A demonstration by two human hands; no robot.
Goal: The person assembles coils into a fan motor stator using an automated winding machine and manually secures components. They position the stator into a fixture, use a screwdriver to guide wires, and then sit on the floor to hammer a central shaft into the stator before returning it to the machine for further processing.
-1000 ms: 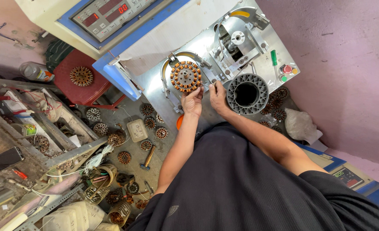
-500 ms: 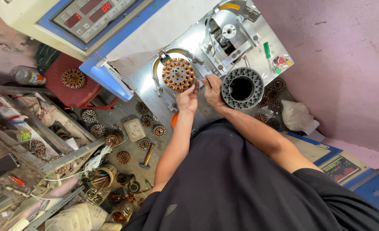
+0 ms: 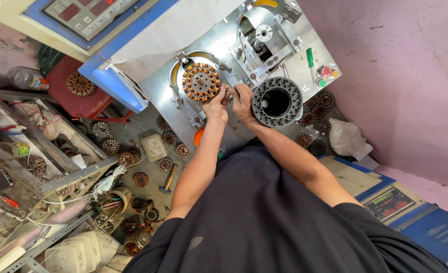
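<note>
A round stator wound with copper-orange coils around a grey metal core [image 3: 200, 81] sits in a curved holder on the silver metal plate of the winding machine [image 3: 219, 45]. Its flat face looks straight out toward the person, so its axis runs out of the plate; being round, it shows no long axis in the plane of the plate.

The left hand [image 3: 216, 105] rests at the stator's lower right edge, fingers curled close together and touching the rim; whether they pinch a wire there is too small to tell. The right hand [image 3: 242, 101] sits just beside the left, fingers bent narrow and meeting the left fingertips between the stator and a grey ribbed plastic ring with a dark hollow centre [image 3: 277, 101], which lies on the plate just right of the hands.

More wound stators [image 3: 169, 137] lie scattered on the floor below the plate, near a wooden-handled hammer [image 3: 168, 179].
</note>
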